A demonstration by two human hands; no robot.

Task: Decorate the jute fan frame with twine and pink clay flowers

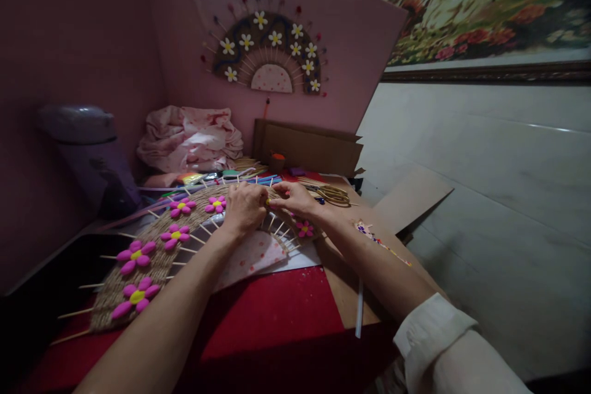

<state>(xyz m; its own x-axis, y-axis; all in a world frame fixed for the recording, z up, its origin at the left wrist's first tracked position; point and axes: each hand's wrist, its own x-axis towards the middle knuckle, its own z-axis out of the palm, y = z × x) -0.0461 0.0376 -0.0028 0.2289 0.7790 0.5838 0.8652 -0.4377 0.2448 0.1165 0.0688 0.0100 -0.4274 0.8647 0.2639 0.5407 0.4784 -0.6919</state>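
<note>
A half-round fan (pixel 159 246) covered in wound brown twine lies in front of me, thin wooden sticks poking out past its outer rim. Pink clay flowers (pixel 175 235) with yellow middles sit on the twine. The fan's inner half-circle (pixel 253 255) is pale pink with spots. My left hand (pixel 245 206) rests closed on the top of the arch, its fingertips hidden. Beside it my right hand (pixel 295 198) has thumb and fingers curled in toward the same spot. A small yellow clay piece (pixel 268 202) shows between the two hands; which hand grips it is unclear.
Gold-handled scissors (pixel 335 195) lie behind my right wrist. A purple bottle (pixel 92 160) and bunched pink cloth (pixel 191 138) stand at the back left. Cardboard (pixel 309 148) leans behind. A finished-looking flowered fan (pixel 268 52) hangs on the pink panel. Red cloth (pixel 272 314) covers the front.
</note>
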